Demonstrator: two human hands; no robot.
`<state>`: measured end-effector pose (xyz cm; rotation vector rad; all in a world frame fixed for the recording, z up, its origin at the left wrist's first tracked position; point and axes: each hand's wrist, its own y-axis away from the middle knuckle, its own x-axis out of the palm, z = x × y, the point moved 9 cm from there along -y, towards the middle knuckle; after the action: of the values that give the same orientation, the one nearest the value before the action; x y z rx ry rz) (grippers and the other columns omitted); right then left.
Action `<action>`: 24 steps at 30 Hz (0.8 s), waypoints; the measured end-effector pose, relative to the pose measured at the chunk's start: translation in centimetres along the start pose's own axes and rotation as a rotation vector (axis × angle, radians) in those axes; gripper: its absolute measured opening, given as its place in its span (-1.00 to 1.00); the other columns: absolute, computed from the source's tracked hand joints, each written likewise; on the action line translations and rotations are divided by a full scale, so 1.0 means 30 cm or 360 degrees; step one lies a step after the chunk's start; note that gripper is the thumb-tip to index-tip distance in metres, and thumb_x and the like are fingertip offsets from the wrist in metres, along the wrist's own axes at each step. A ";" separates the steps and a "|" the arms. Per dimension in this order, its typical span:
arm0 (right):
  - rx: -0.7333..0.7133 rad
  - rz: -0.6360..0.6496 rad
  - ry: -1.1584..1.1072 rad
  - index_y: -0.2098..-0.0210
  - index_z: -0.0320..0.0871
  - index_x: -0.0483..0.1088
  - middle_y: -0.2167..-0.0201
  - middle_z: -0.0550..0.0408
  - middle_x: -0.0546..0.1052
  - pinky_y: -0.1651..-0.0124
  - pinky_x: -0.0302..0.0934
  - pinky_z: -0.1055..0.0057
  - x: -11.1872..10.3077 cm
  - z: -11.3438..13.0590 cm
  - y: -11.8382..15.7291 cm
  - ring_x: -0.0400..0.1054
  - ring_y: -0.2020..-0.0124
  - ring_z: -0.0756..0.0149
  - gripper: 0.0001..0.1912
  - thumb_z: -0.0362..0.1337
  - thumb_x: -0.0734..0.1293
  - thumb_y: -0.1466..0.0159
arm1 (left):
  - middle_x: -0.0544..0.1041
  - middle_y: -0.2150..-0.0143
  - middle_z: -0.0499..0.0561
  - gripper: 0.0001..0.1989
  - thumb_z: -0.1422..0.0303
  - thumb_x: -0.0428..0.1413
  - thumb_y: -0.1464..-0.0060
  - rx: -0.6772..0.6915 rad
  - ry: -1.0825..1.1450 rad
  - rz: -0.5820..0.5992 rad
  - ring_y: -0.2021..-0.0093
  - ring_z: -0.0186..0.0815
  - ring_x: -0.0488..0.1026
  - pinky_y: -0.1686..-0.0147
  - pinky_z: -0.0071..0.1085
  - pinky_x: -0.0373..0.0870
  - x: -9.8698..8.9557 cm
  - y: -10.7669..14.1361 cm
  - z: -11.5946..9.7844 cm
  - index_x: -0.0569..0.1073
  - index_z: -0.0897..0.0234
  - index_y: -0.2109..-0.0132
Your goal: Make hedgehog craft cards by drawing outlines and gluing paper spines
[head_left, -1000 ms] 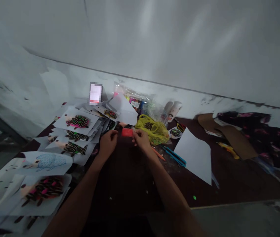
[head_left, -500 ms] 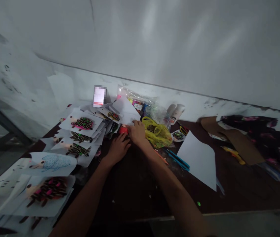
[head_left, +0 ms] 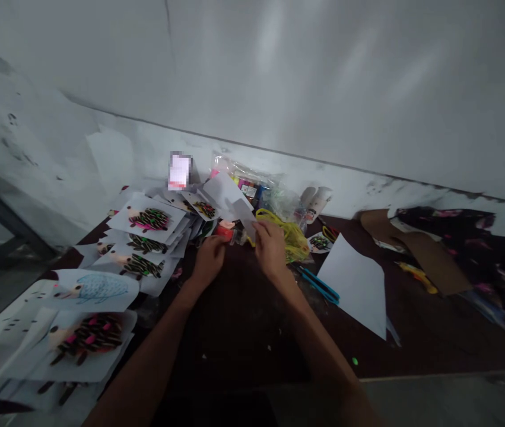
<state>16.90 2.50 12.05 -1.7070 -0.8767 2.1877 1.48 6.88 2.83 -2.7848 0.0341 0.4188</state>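
Red piece: small, bright, partly hidden, we see it touching the fingertips of our left grip | white paper: thin, tilted, its near end pinched in our right grip

Patterned cloth beside brown cardboard
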 end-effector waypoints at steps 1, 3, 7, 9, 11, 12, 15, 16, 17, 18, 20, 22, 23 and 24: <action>-0.0022 -0.0001 -0.0031 -0.11 -0.20 0.44 -0.06 -0.14 0.51 -0.16 0.12 0.20 -0.010 0.006 0.030 0.33 -0.09 0.14 -0.60 -0.43 0.10 -0.41 | 0.59 0.10 0.18 -0.74 0.22 0.10 -0.14 -0.0207 0.0235 -0.0011 0.09 -0.13 0.54 0.00 -0.12 0.48 -0.010 -0.004 0.027 0.53 0.31 0.16; -0.0178 0.0086 -0.0116 -0.06 -0.19 0.47 -0.03 -0.14 0.53 -0.16 0.12 0.22 0.000 0.048 0.094 0.31 -0.11 0.15 -0.63 -0.45 0.13 -0.39 | 0.60 0.16 0.19 -0.53 -0.01 0.04 -0.15 -0.0628 0.0759 0.0099 0.32 -0.20 0.56 0.26 -0.20 0.55 0.007 0.008 0.073 0.49 0.34 0.11; -0.0377 0.0332 -0.0212 0.14 -0.12 0.50 0.10 -0.06 0.57 -0.11 0.13 0.24 0.054 0.127 0.218 0.34 -0.04 0.18 -0.71 -0.47 0.18 -0.35 | 0.59 0.32 0.12 -0.45 -0.13 0.07 -0.06 -0.0921 0.0949 0.0249 0.46 -0.26 0.50 0.49 -0.33 0.48 0.004 0.035 0.080 0.47 0.30 0.13; -0.0385 0.0445 -0.0232 0.20 -0.13 0.48 0.19 -0.04 0.58 -0.05 0.15 0.26 0.075 0.147 0.262 0.36 0.06 0.19 -0.75 -0.47 0.18 -0.33 | 0.56 0.38 0.01 -0.61 0.17 0.27 0.12 -0.0847 0.0791 0.0261 0.48 -0.33 0.45 0.54 -0.47 0.38 -0.016 0.034 0.072 0.47 0.29 0.16; -0.0358 0.0546 -0.0247 0.21 -0.15 0.46 0.27 -0.02 0.57 0.00 0.17 0.28 0.089 0.155 0.290 0.36 0.13 0.18 -0.79 -0.46 0.21 -0.28 | 0.52 0.44 -0.06 -0.64 0.43 0.27 0.29 -0.0811 0.0679 0.0274 0.48 -0.37 0.42 0.53 -0.52 0.32 -0.026 0.035 0.073 0.49 0.30 0.21; -0.0324 0.0584 -0.0256 0.20 -0.16 0.45 0.29 -0.02 0.56 0.02 0.18 0.28 0.093 0.152 0.297 0.37 0.16 0.18 -0.79 -0.45 0.22 -0.25 | 0.49 0.47 -0.08 -0.66 0.47 0.22 0.31 -0.0771 0.0548 0.0286 0.48 -0.37 0.41 0.53 -0.52 0.31 -0.033 0.032 0.073 0.49 0.31 0.24; -0.0118 0.0600 -0.0276 0.18 -0.16 0.46 0.26 -0.03 0.57 0.02 0.20 0.28 0.092 0.113 0.293 0.39 0.16 0.18 -0.77 -0.43 0.22 -0.24 | 0.50 0.47 -0.08 -0.62 0.49 0.14 0.29 -0.0600 0.0188 0.0309 0.46 -0.32 0.42 0.47 -0.46 0.32 -0.054 0.021 0.064 0.53 0.30 0.19; -0.0039 0.0585 -0.0277 0.16 -0.16 0.47 0.23 -0.04 0.57 0.00 0.21 0.29 0.091 0.095 0.286 0.40 0.14 0.18 -0.75 -0.43 0.20 -0.27 | 0.50 0.46 -0.07 -0.59 0.48 0.13 0.29 -0.0564 0.0103 0.0309 0.45 -0.30 0.43 0.46 -0.44 0.32 -0.061 0.020 0.065 0.54 0.31 0.16; 0.0035 0.0560 -0.0266 0.12 -0.16 0.48 0.18 -0.06 0.58 -0.03 0.21 0.28 0.089 0.077 0.277 0.40 0.10 0.18 -0.73 -0.43 0.19 -0.29 | 0.52 0.44 -0.05 -0.58 0.46 0.12 0.28 -0.0536 0.0022 0.0312 0.43 -0.28 0.44 0.44 -0.42 0.33 -0.066 0.020 0.066 0.55 0.31 0.15; 0.0080 0.0553 -0.0254 0.08 -0.17 0.48 0.11 -0.08 0.57 -0.08 0.20 0.28 0.091 0.064 0.270 0.39 0.04 0.18 -0.71 -0.43 0.18 -0.32 | 0.53 0.42 -0.03 -0.60 0.44 0.13 0.27 -0.0511 -0.0067 0.0308 0.41 -0.26 0.45 0.41 -0.41 0.33 -0.073 0.022 0.069 0.56 0.31 0.17; 0.0086 0.0611 -0.0222 -0.03 -0.22 0.46 -0.06 -0.14 0.52 -0.19 0.16 0.25 0.108 0.059 0.262 0.35 -0.10 0.15 -0.68 -0.41 0.20 -0.34 | 0.56 0.39 0.01 -0.70 0.39 0.14 0.22 -0.0460 -0.0263 0.0299 0.38 -0.22 0.47 0.38 -0.39 0.32 -0.084 0.031 0.072 0.57 0.30 0.24; 0.0080 0.0702 -0.0172 -0.13 -0.26 0.41 -0.18 -0.19 0.44 -0.25 0.12 0.21 0.132 0.061 0.263 0.30 -0.18 0.11 -0.63 -0.35 0.22 -0.37 | 0.57 0.39 0.04 -0.80 0.33 0.14 0.14 -0.0406 -0.0457 0.0296 0.36 -0.20 0.48 0.39 -0.38 0.29 -0.091 0.044 0.071 0.56 0.28 0.31; 0.0079 0.0747 -0.0145 -0.16 -0.27 0.39 -0.21 -0.21 0.42 -0.25 0.12 0.19 0.144 0.064 0.266 0.28 -0.20 0.09 -0.61 -0.33 0.22 -0.38 | 0.57 0.39 0.05 -0.83 0.31 0.13 0.10 -0.0372 -0.0543 0.0299 0.36 -0.19 0.48 0.40 -0.38 0.28 -0.091 0.052 0.068 0.55 0.26 0.34; 0.0080 0.0790 -0.0120 -0.18 -0.26 0.38 -0.21 -0.21 0.42 -0.25 0.13 0.18 0.155 0.067 0.270 0.29 -0.20 0.09 -0.60 -0.31 0.22 -0.39 | 0.58 0.40 0.06 -0.85 0.30 0.12 0.06 -0.0339 -0.0624 0.0299 0.36 -0.18 0.48 0.41 -0.38 0.26 -0.091 0.060 0.063 0.54 0.25 0.36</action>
<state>15.07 -2.14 3.88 -1.9948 -0.4347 2.5648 -1.79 5.69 1.35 -2.8589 0.1699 1.0649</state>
